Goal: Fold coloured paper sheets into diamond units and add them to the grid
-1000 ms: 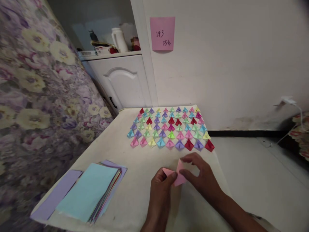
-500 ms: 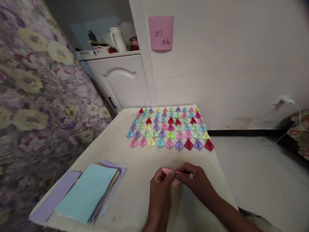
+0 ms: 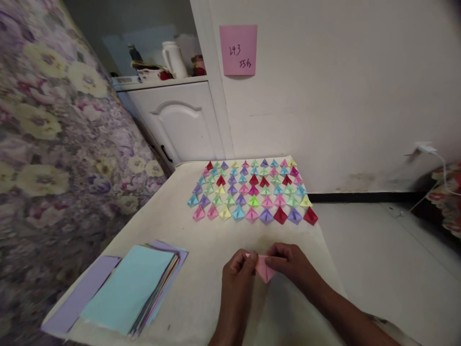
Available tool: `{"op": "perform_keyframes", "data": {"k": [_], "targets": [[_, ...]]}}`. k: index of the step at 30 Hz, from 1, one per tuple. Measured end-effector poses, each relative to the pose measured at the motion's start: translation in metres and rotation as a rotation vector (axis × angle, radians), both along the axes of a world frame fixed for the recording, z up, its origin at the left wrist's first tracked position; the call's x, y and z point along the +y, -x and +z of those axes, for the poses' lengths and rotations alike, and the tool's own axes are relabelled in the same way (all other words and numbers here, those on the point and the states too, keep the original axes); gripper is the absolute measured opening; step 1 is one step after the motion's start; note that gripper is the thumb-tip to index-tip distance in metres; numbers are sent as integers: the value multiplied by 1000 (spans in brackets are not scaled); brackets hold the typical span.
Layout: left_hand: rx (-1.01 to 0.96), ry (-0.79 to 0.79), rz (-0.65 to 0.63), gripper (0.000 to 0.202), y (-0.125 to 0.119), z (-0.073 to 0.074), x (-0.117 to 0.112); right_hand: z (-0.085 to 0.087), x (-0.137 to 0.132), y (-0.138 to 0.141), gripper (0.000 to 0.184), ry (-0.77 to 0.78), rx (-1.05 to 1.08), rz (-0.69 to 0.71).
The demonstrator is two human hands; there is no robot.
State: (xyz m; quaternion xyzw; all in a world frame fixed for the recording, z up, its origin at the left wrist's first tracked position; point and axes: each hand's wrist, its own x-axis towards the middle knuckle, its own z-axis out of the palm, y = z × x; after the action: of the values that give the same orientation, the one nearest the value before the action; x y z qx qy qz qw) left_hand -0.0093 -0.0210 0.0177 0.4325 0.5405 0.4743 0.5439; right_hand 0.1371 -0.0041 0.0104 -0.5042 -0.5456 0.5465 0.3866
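Observation:
A small pink folded paper [image 3: 264, 269] sits between my two hands, just above the cream table [image 3: 187, 230]. My left hand [image 3: 238, 276] pinches its left corner with thumb and fingers closed. On the other side, my right hand [image 3: 293, 266] grips the upper right edge with fingers curled over it. Beyond the hands, several rows of small folded paper pieces [image 3: 250, 192] in many colours stand in a grid on the far part of the table.
A stack of coloured paper sheets [image 3: 131, 288] with a light blue one on top lies at the near left, a purple strip [image 3: 79, 300] beside it. Floral fabric [image 3: 54, 144] rises on the left. A white cabinet [image 3: 180, 122] and wall with a pink note [image 3: 238, 50] stand behind.
The pink paper went from an open, spread shape to a tighter triangular fold. Both hands drew closer together and moved slightly toward me.

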Motion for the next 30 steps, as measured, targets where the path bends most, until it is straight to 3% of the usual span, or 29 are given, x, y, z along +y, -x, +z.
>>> {"op": "perform_keyframes", "data": {"k": [4,8,23,30], "targets": [[-4,-1,0,35,-2,2,-2,-1,2,-1,12,40,50,13],[15,-20,0,21,-1,6,-2,0,3,-5,13,50,65,33],[117,-33,9,20,0,-1,-1,-6,3,-5,14,76,14,36],[-19,69,-210,23,-4,-13,2,4,3,-8,13,91,105,-5]]}}
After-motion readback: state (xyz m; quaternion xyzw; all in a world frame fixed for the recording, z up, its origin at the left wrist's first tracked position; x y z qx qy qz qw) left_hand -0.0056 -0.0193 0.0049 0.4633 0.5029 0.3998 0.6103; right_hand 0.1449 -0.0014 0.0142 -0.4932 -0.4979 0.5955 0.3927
